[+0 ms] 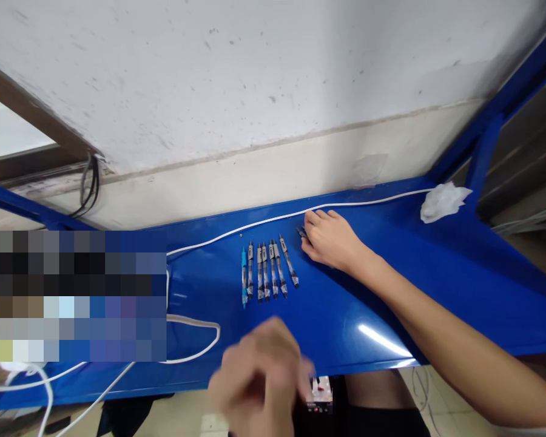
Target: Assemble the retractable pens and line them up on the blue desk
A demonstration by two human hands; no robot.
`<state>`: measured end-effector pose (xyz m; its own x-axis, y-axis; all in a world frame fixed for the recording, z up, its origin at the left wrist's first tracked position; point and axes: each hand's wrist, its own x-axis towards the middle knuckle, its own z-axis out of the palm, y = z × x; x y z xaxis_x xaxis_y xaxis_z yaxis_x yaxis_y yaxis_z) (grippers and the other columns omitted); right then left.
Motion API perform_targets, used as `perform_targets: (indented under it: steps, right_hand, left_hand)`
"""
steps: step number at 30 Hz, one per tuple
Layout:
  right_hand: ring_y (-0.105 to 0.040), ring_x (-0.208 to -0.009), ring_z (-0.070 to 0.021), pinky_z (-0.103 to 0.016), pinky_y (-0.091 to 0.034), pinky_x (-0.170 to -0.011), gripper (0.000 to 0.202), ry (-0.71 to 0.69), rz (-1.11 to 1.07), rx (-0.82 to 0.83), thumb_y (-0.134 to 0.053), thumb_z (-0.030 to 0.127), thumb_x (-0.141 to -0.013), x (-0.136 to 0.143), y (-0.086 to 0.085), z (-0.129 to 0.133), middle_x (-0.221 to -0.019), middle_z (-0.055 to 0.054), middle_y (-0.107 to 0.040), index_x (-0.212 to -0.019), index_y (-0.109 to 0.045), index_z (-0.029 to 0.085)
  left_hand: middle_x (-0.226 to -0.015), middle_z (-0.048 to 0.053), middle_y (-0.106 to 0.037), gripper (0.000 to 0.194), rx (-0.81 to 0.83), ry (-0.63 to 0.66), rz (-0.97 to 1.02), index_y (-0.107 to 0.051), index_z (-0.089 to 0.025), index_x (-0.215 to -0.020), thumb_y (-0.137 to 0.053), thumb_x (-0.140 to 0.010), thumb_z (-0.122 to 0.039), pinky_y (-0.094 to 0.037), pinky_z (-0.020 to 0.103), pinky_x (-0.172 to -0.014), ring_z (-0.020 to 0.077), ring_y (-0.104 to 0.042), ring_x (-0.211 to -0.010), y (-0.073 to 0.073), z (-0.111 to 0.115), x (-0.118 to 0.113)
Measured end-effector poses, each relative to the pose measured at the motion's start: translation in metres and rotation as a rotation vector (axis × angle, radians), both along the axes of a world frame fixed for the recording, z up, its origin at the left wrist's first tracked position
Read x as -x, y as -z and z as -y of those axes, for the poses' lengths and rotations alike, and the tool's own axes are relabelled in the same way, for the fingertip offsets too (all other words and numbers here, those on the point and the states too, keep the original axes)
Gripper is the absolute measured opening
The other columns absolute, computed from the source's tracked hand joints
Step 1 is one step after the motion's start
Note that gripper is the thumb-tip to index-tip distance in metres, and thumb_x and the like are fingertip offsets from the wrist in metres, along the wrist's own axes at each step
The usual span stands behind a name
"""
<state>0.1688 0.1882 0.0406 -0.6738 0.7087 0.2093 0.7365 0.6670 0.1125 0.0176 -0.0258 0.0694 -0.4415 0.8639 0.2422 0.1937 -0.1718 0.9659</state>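
Note:
Several pens lie side by side, upright in the picture, on the blue table. The leftmost is a light blue pen; the others are grey and black with clear barrels. My right hand rests on the table to the right of the row, its fingers curled over a dark pen whose end shows past the fingers. Near the table's front edge, my left hand is raised and blurred by motion, its fingers bent; whether it holds anything is hidden.
A white cable runs along the back of the table, and another loops at the left. Crumpled white plastic lies at the back right. A lit screen shows below the front edge. Pixelated blocks cover the left side.

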Motion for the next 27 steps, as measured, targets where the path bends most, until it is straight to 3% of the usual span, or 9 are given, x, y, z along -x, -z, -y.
perform_targets:
  steps: [2,4,8,12,14,17,20,23,27]
  right_hand:
    - [-0.065,-0.095,-0.0302,-0.041,-0.04,-0.08,0.026,-0.028,-0.041,-0.02,-0.053,0.027,-0.103,0.001,0.001,0.0,-0.105,-0.018,-0.07,-0.095,-0.072,0.01]
    - [-0.064,-0.09,-0.0271,-0.04,-0.043,-0.081,0.025,-0.057,-0.146,-0.048,-0.053,0.027,-0.104,0.003,0.002,-0.001,-0.105,-0.016,-0.07,-0.096,-0.07,0.011]
    - [-0.064,-0.086,-0.0226,-0.037,-0.05,-0.078,0.014,-0.173,-0.562,-0.179,-0.055,0.024,-0.104,0.003,0.002,-0.001,-0.109,-0.014,-0.069,-0.098,-0.064,0.016]
    - [-0.066,-0.094,-0.0237,-0.037,-0.056,-0.079,0.004,-0.311,-0.889,-0.283,-0.062,0.018,-0.1,0.001,0.002,-0.001,-0.108,-0.013,-0.067,-0.102,-0.06,0.02]
    - [-0.067,-0.098,-0.0246,-0.039,-0.057,-0.083,0.008,-0.321,-0.94,-0.252,-0.061,0.018,-0.1,0.0,0.004,-0.001,-0.111,-0.013,-0.067,-0.106,-0.058,0.022]
    - [-0.069,-0.1,-0.024,-0.039,-0.057,-0.086,0.006,-0.261,-0.997,-0.08,-0.054,0.022,-0.106,0.001,0.01,-0.001,-0.113,-0.012,-0.069,-0.112,-0.054,0.023]
    - [-0.071,-0.087,-0.0205,-0.034,-0.055,-0.078,0.008,-0.185,-1.023,0.159,-0.044,0.029,-0.112,0.005,0.017,0.002,-0.105,-0.009,-0.073,-0.118,-0.048,0.024]
    - [-0.067,-0.071,-0.0182,-0.03,-0.051,-0.067,0.013,-0.164,-0.971,0.308,-0.039,0.035,-0.115,0.01,0.024,0.007,-0.092,-0.005,-0.071,-0.12,-0.043,0.024]
    - [-0.064,-0.068,-0.0183,-0.03,-0.047,-0.064,0.021,-0.143,-0.971,0.364,-0.037,0.039,-0.115,0.015,0.026,0.012,-0.092,-0.005,-0.069,-0.125,-0.044,0.022]
  left_hand:
    - [-0.059,0.002,-0.06,0.04,0.007,0.006,0.017,-0.069,-0.024,-0.067,-0.067,-0.103,-0.041,-0.051,0.035,-0.067,0.0192,-0.062,-0.066,0.005,-0.029,0.005]
    - [-0.063,-0.001,-0.059,0.039,-0.022,-0.079,0.031,-0.069,-0.021,-0.071,-0.068,-0.103,-0.042,-0.046,0.03,-0.065,0.0143,-0.056,-0.063,0.006,-0.056,0.015]
    - [-0.068,-0.001,-0.061,0.038,-0.119,-0.106,0.011,-0.071,-0.019,-0.076,-0.068,-0.103,-0.044,-0.044,0.026,-0.064,0.0116,-0.053,-0.063,0.0,-0.096,0.041]
    - [-0.063,-0.002,-0.057,0.036,-0.167,-0.059,-0.03,-0.074,-0.018,-0.08,-0.069,-0.102,-0.046,-0.04,0.025,-0.058,0.0103,-0.049,-0.058,-0.008,-0.132,0.062]
    - [-0.064,-0.002,-0.058,0.035,-0.194,-0.001,-0.032,-0.074,-0.019,-0.083,-0.069,-0.102,-0.048,-0.041,0.024,-0.057,0.0103,-0.049,-0.058,-0.01,-0.152,0.067]
    - [-0.069,0.0,-0.064,0.035,-0.207,0.108,-0.061,-0.076,-0.019,-0.087,-0.069,-0.102,-0.05,-0.046,0.025,-0.061,0.0115,-0.056,-0.062,-0.009,-0.177,0.063]
    - [-0.098,0.007,-0.079,0.034,-0.181,0.273,-0.063,-0.08,-0.02,-0.11,-0.069,-0.101,-0.052,-0.056,0.029,-0.083,0.0182,-0.073,-0.092,-0.001,-0.188,0.046]
    - [-0.137,0.012,-0.075,0.04,-0.159,0.453,0.054,-0.077,-0.025,-0.13,-0.064,-0.104,-0.052,-0.053,0.04,-0.109,0.027,-0.068,-0.131,0.01,-0.183,0.028]
    - [-0.14,0.012,-0.075,0.037,-0.105,0.552,0.224,-0.078,-0.025,-0.13,-0.069,-0.102,-0.048,-0.049,0.048,-0.12,0.0316,-0.065,-0.138,0.019,-0.172,0.022]
